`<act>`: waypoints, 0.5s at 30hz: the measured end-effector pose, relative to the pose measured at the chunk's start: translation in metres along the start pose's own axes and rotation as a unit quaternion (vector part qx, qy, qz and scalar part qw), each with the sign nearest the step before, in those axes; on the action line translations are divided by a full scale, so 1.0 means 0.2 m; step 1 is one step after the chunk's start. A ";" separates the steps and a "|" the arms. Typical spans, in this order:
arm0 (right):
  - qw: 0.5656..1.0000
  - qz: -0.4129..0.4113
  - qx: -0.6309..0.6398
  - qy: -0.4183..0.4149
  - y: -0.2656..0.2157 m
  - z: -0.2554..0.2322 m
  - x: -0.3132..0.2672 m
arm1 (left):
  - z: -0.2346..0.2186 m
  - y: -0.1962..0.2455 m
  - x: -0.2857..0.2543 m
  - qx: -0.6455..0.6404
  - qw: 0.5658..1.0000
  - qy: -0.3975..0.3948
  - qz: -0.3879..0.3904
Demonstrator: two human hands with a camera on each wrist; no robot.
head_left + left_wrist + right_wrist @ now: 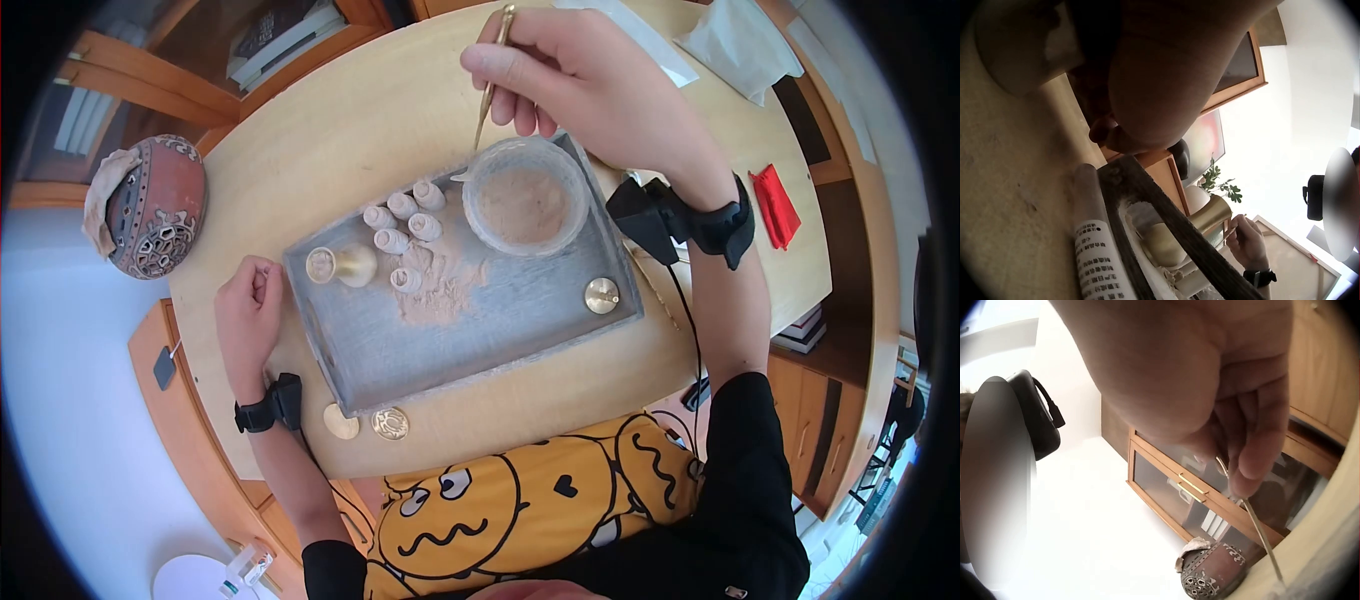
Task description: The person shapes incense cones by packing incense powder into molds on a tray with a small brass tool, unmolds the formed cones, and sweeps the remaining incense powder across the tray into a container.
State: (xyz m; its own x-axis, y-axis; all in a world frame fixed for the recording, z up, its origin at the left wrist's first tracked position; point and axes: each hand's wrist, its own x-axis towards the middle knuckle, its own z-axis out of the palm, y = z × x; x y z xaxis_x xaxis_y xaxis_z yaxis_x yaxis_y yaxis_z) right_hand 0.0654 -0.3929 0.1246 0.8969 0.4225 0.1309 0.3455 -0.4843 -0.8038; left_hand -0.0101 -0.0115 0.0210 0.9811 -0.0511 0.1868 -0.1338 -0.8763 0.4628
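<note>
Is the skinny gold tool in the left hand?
No, the right hand is the one holding the skinny gold tool.

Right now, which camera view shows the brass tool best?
The head view: the brass tool shows above and below the right hand gripping it. The right wrist view shows mainly its lower shaft; the left wrist's, at most a distant sliver.

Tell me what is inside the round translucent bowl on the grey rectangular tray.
Pale brown powder lies inside the bowl; only the powder's surface shows, anything beneath is covered.
</note>
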 end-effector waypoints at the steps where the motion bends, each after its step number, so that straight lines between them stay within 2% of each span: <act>1: 1.000 0.000 0.000 0.002 -0.04 -0.02 0.01 | 0.01 0.00 0.00 -0.001 1.000 0.004 0.000; 3: 0.996 0.007 -0.065 -0.068 -0.09 -0.03 0.01 | 0.00 0.00 0.00 0.005 1.000 -0.002 0.008; 4: 0.996 0.007 -0.062 -0.069 -0.07 -0.03 0.00 | 0.00 0.00 0.00 0.012 1.000 -0.005 0.015; 6: 0.990 -0.065 0.083 -0.094 -0.04 -0.06 -0.04 | 0.00 -0.01 -0.01 0.008 1.000 -0.001 0.012; 7: 0.990 -0.067 0.082 -0.093 -0.03 -0.04 -0.03 | 0.00 -0.01 0.00 0.002 1.000 0.003 0.011; 9: 0.995 -0.083 0.053 0.001 -0.01 0.00 -0.03 | 0.01 -0.02 0.00 0.001 1.000 0.000 0.007; 10: 0.995 -0.083 0.054 0.000 -0.02 0.01 -0.04 | 0.01 -0.02 0.00 0.001 1.000 -0.004 0.001; 12: 0.992 -0.100 -0.065 -0.037 -0.07 0.00 -0.05 | 0.01 -0.02 -0.01 -0.002 1.000 -0.004 -0.004; 13: 0.992 -0.102 -0.065 -0.036 -0.08 -0.01 -0.04 | 0.00 -0.02 -0.01 -0.007 1.000 -0.001 -0.008; 15: 0.987 -0.024 -0.075 -0.142 -0.08 -0.05 0.01 | 0.00 -0.02 0.00 -0.004 1.000 -0.005 -0.008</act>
State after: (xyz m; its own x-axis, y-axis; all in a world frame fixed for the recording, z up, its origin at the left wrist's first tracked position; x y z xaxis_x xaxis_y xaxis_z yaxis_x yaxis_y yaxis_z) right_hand 0.0635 -0.3918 0.1431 0.7726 0.6347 -0.0178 0.4417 -0.5574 -0.7030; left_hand -0.0087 -0.0074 0.0197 0.9843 -0.0422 0.1712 -0.1195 -0.8736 0.4718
